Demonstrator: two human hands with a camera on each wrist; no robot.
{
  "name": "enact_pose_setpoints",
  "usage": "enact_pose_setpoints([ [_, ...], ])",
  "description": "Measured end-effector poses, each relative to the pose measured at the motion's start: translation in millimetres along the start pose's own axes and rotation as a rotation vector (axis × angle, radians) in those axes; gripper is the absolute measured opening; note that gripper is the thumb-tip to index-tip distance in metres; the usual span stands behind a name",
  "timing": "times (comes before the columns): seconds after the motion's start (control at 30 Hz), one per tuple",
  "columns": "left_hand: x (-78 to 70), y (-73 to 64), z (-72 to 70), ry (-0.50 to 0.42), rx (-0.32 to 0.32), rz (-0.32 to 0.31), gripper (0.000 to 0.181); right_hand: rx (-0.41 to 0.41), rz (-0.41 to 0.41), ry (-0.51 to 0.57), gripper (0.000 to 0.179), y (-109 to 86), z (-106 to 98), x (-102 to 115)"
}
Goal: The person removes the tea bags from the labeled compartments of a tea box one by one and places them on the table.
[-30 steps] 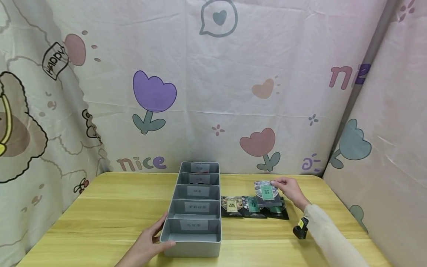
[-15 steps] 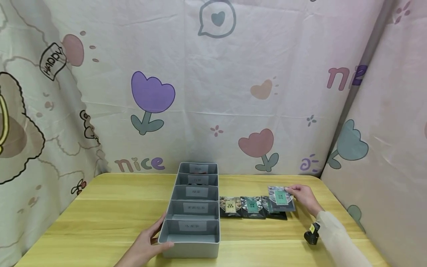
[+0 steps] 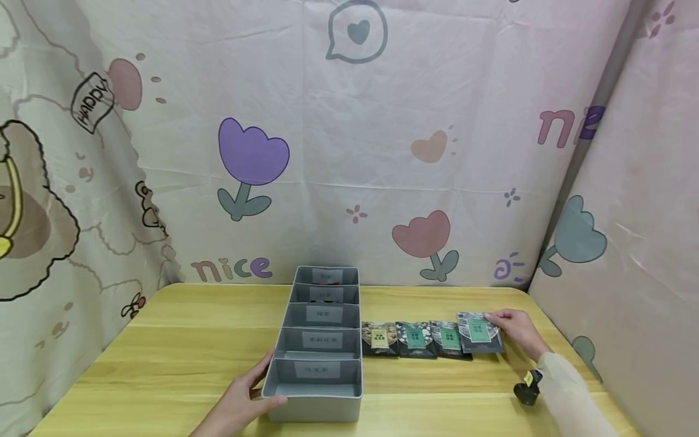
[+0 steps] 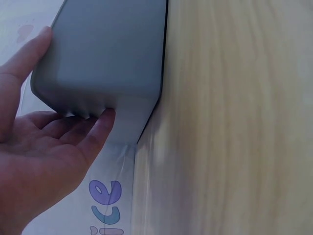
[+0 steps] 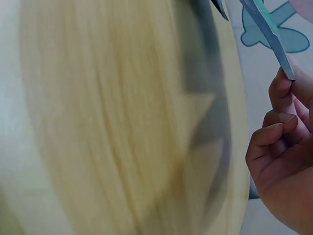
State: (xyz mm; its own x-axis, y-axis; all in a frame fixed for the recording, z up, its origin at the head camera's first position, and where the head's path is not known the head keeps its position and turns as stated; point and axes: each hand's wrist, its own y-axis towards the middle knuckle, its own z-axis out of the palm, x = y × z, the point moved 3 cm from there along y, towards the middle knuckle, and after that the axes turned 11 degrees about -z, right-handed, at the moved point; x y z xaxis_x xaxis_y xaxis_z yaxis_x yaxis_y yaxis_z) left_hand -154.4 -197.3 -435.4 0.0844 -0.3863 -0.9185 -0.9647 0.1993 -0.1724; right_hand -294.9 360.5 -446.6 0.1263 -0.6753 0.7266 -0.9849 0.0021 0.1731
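My right hand [image 3: 516, 328] pinches a dark sachet with a green label [image 3: 479, 332] by its upper right corner, at the right end of a row of sachets. In the right wrist view this sachet [image 5: 269, 36] shows edge-on, raised off the table, between thumb and forefinger. The row holds a yellow-labelled sachet [image 3: 379, 338] and two green-labelled sachets, one in the middle [image 3: 416, 338] and one [image 3: 449, 340] partly overlapped by the held one. My left hand [image 3: 240, 391] grips the near left corner of a grey divided storage box [image 3: 314, 409], thumb on the front, fingers along the side [image 4: 100, 129].
The box's compartments run front to back, each with a white paper label [image 3: 318, 369]. Something red and something dark show in the two farthest ones. A patterned curtain [image 3: 327, 152] hangs behind the wooden table [image 3: 180, 346]. A small black camera [image 3: 527, 388] sits on my right wrist.
My right hand has carried the held sachet to the right and lower, uncovering the green-labelled sachets it overlapped before. The left hand and the box have stayed in place.
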Motion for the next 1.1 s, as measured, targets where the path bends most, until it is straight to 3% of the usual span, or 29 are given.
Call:
enact_pose_setpoints([
  [0.33,1.3,-1.0,-1.7,0.009,0.004,0.054,0.086,-0.007,-0.005,-0.052,0.038,-11.3,-7,-18],
  [0.6,0.3,-0.2,-0.6,0.013,-0.011,0.022,0.087,-0.003,0.027,-0.014,0.044,-11.1,-5,-25],
  [0.83,1.2,1.4,0.7,-0.026,0.009,-0.002,0.089,0.0,0.018,-0.06,0.035,-9.6,-7,-23],
  [1.1,2.3,1.4,1.1,-0.028,0.01,-0.022,0.089,-0.007,0.025,-0.096,0.043,-11.2,-7,-20],
])
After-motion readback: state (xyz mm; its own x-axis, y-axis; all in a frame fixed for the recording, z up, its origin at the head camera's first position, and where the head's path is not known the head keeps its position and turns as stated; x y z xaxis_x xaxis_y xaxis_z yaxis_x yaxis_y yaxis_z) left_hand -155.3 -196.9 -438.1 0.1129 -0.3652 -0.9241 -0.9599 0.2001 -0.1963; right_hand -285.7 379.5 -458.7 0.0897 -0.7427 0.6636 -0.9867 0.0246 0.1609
